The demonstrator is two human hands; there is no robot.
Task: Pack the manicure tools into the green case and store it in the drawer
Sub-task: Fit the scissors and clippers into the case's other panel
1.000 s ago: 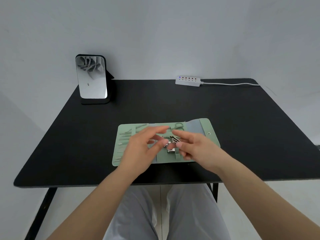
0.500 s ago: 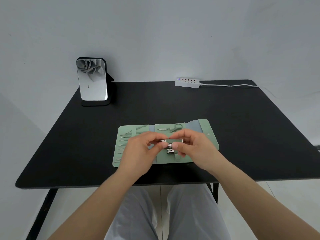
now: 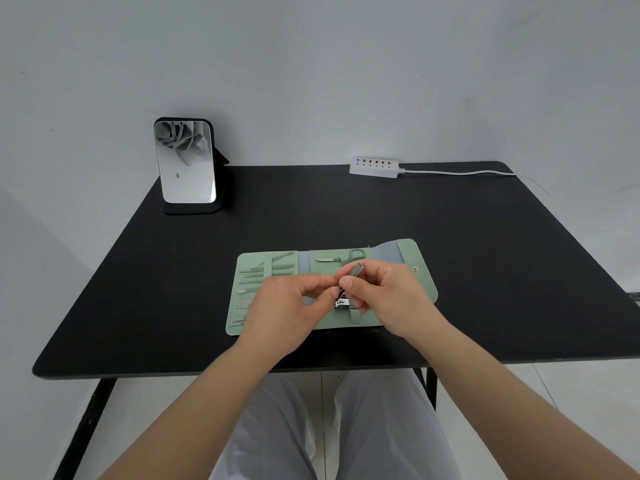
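The green case (image 3: 420, 287) lies unfolded on the black table (image 3: 485, 254), near its front edge. Several slim tools (image 3: 252, 271) sit in loops on its left panel, and small scissors (image 3: 341, 258) lie along its upper middle. A metal nail clipper (image 3: 352, 274) is held tilted above the case's middle, between both hands. My right hand (image 3: 388, 299) pinches it with thumb and fingers; my left hand (image 3: 291, 306) pinches its lower end. Another silver clipper (image 3: 341, 303) sits in the case under my fingers. No drawer is in view.
A small standing mirror (image 3: 185, 164) in a black frame is at the back left of the table. A white power strip (image 3: 374, 167) with its cord lies at the back edge. My legs in grey trousers are under the table's front edge.
Both hands have turned the nail clipper from lying level to tilted, its far end now raised toward the scissors. The case has not moved.
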